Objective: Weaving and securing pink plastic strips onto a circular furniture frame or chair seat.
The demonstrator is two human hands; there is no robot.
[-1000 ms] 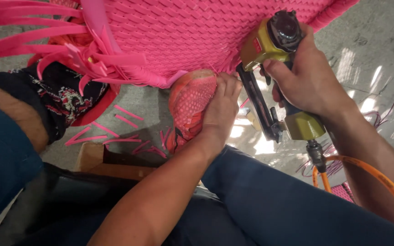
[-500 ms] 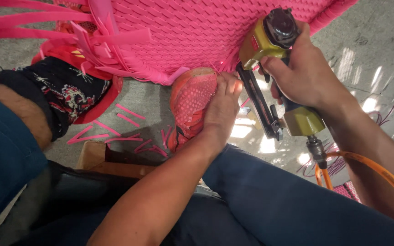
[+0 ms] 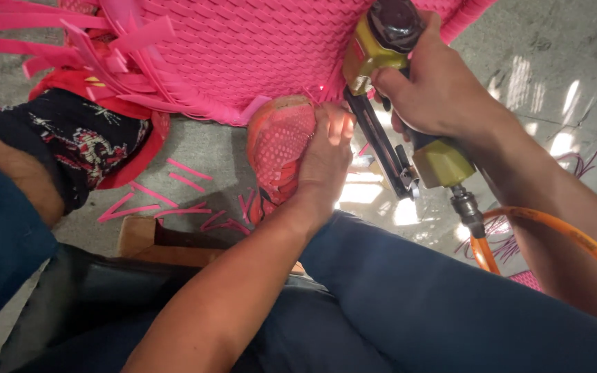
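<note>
A pink woven panel (image 3: 257, 48) of plastic strips fills the top of the view, with loose strip ends (image 3: 70, 34) hanging at its left. My right hand (image 3: 443, 90) grips a yellow and black pneumatic stapler (image 3: 388, 83) whose nose meets the panel's lower edge. My left hand (image 3: 326, 162) rests with its fingertips on that edge, right beside the stapler's nose. An orange shoe (image 3: 281, 152) sits just under the left hand.
An orange air hose (image 3: 561, 238) runs from the stapler toward the lower right. Cut pink strip pieces (image 3: 167, 197) lie on the grey concrete floor. A foot in a black patterned sock (image 3: 70, 145) rests on a red sandal at left. A wooden stool edge (image 3: 153, 242) shows below.
The view has drifted slightly. The stapler and my right hand have crept up and left along the panel edge, and my left hand stays pressed beside it.
</note>
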